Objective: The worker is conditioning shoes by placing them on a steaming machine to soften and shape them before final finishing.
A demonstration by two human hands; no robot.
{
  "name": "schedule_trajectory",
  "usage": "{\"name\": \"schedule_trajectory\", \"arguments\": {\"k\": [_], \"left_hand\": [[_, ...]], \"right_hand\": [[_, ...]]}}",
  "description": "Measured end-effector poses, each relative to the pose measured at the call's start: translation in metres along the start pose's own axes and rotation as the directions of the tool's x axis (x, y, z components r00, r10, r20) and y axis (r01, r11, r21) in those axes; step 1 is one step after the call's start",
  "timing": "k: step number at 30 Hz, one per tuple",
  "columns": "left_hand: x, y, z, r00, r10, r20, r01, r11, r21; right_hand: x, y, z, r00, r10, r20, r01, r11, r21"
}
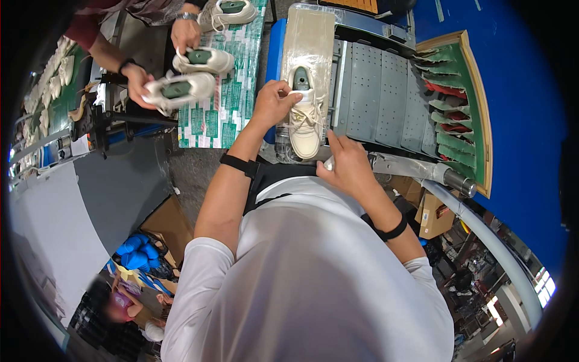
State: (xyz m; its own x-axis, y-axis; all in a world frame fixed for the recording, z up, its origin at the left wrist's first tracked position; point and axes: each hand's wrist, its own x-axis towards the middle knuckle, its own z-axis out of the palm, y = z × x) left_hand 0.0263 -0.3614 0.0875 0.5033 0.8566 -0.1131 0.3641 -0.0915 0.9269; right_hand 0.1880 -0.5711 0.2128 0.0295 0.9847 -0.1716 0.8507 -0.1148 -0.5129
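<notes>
Sneaker (305, 123) lies at the conveyor's (380, 90) near edge; left hand (274, 102) pinches its tongue, right hand (347, 166) grips a white wad. Blue floor (518, 120) lies beyond.

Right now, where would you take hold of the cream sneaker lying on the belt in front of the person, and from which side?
Grip the cream sneaker at its heel collar, where the left hand already pinches it. The opening faces up and the heel points away from the person, so the rim offers an edge to pinch from above. The right hand rests by the toe, which looks rounded and harder to grip.
</notes>
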Motion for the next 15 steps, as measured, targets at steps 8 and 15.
{"name": "schedule_trajectory", "arguments": {"k": [8, 15], "left_hand": [[0.011, 0.008, -0.009, 0.983, -0.092, 0.158, 0.084, 0.995, 0.058], [0.008, 0.000, 0.000, 0.994, -0.053, 0.096, 0.044, 0.995, 0.094]], "right_hand": [[0.042, -0.009, 0.010, 0.988, -0.117, -0.099, 0.126, 0.988, 0.092], [0.061, -0.002, 0.045, 0.992, -0.124, -0.031, 0.126, 0.989, 0.077]]}}
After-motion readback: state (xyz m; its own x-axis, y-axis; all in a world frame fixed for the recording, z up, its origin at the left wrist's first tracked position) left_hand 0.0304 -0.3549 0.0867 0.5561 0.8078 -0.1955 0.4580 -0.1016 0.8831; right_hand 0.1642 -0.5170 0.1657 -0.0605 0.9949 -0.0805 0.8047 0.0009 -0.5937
